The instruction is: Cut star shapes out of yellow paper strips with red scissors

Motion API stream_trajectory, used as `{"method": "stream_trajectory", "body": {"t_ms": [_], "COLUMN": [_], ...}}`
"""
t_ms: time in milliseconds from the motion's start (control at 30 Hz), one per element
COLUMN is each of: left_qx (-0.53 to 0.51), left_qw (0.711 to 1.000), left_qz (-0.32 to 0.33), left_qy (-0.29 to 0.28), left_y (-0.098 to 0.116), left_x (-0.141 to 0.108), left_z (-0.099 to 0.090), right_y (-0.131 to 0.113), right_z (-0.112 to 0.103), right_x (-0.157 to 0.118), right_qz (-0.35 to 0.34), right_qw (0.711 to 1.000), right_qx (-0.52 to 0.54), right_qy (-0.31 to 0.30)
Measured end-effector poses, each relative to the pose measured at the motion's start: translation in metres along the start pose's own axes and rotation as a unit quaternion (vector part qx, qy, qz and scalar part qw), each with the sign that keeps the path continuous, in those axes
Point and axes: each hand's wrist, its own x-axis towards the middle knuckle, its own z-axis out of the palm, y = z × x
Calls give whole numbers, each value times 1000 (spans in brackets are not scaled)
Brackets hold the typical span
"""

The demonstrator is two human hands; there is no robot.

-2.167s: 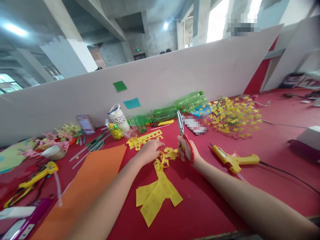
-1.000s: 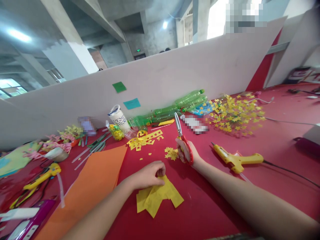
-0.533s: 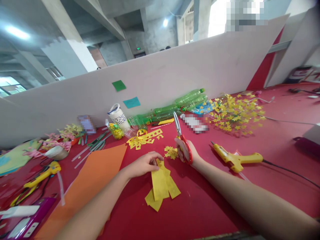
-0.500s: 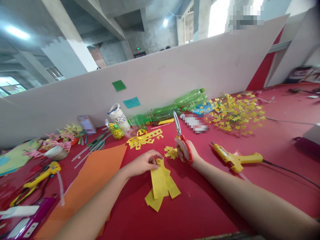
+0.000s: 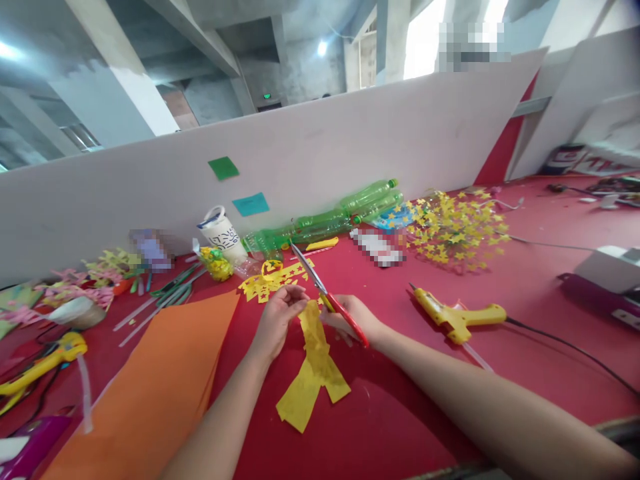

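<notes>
My left hand (image 5: 281, 319) is closed, its thumb and fingertips pinching the upper left edge of a yellow felt piece (image 5: 316, 343). The felt stands tilted above the red table, and more yellow felt pieces (image 5: 300, 399) lie beneath its lower end. In my right hand (image 5: 356, 319) are scissors (image 5: 345, 312) with red handles. Their blades point up and to the left, beyond the felt. The right fingertips are close to the felt's right edge; whether they touch it I cannot tell. Small yellow stars behind the right hand are mostly hidden.
Orange sheets (image 5: 165, 360) lie left of my hands. Cut yellow scraps (image 5: 265, 283), green bottles (image 5: 323, 225) and a white cup (image 5: 223, 233) stand or lie farther back. At right are a yellow glue gun (image 5: 455, 317) with its cord and a bunch of yellow stars (image 5: 455, 230).
My right hand has moved left toward the felt, and the scissors now lean farther left. The left hand has turned the felt piece, so it looks narrower. The view has shifted right.
</notes>
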Motion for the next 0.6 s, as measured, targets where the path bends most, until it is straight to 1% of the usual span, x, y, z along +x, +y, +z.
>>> {"method": "stream_trajectory", "body": {"t_ms": [100,233,367,433,533,600], "left_qx": [2,14,-5,-23,-55,-40], "left_qw": [1000,1000,999,1000,996,994], "left_qz": [2,-12,18,9,-47,-58], "left_qy": [7,12,30,11,-61,-81], "left_y": [-3,-7,-8,-5,4,12], "left_x": [-5,-9,-10,-14,-21,-24], "left_z": [-2,-4,-4,-3,4,10], "right_y": [-1,-3,-4,-5,-5,-4], "right_z": [0,2,6,7,10,10], "right_x": [0,-1,-5,-6,-6,-6], "right_qz": [10,24,25,18,0,-10], "right_qw": [1000,999,999,999,996,994], "right_qx": [-14,-24,-10,3,27,41], "right_qy": [-1,2,23,47,82,97]}}
